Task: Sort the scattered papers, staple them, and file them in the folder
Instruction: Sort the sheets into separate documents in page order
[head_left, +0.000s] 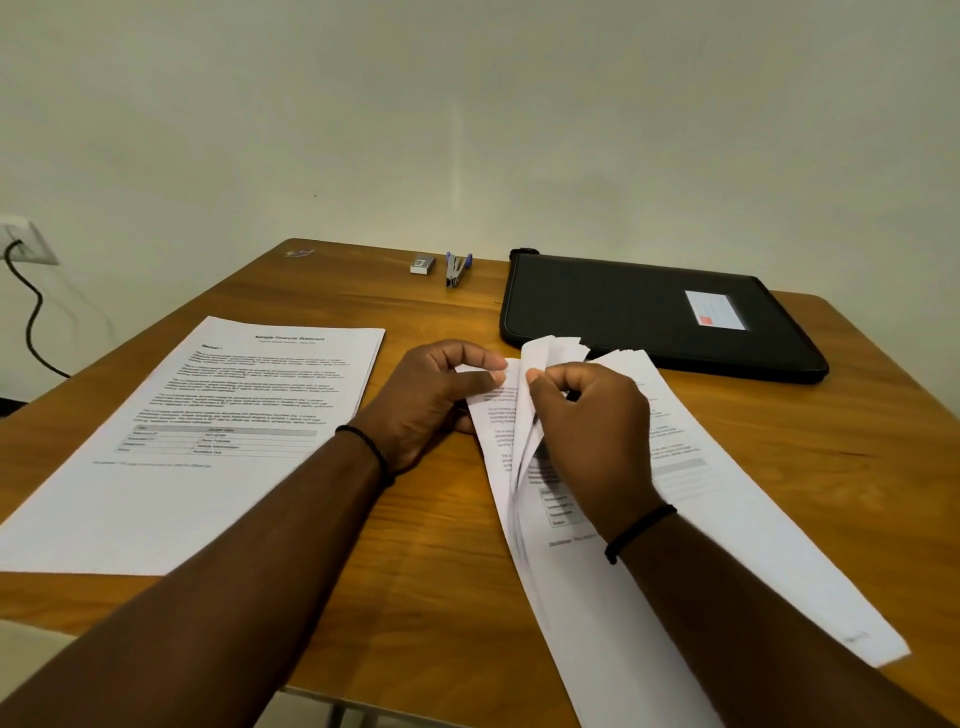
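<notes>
A stack of printed papers (727, 530) lies on the right of the wooden table (431, 561), its left edges lifted and fanned. My right hand (592, 436) rests on this stack and pinches the raised sheets near their top. My left hand (431, 400) pinches the upper left corner of the same sheets. A second neat pile (197, 447), headed as a financial statement, lies flat on the left. A black folder (654, 312) lies shut at the back right. A small stapler (457, 267) stands at the back edge.
A small grey staple box (422, 264) sits left of the stapler. A few paper clips (298, 253) lie at the back left corner. A wall socket (28, 241) with a black cable is on the left wall.
</notes>
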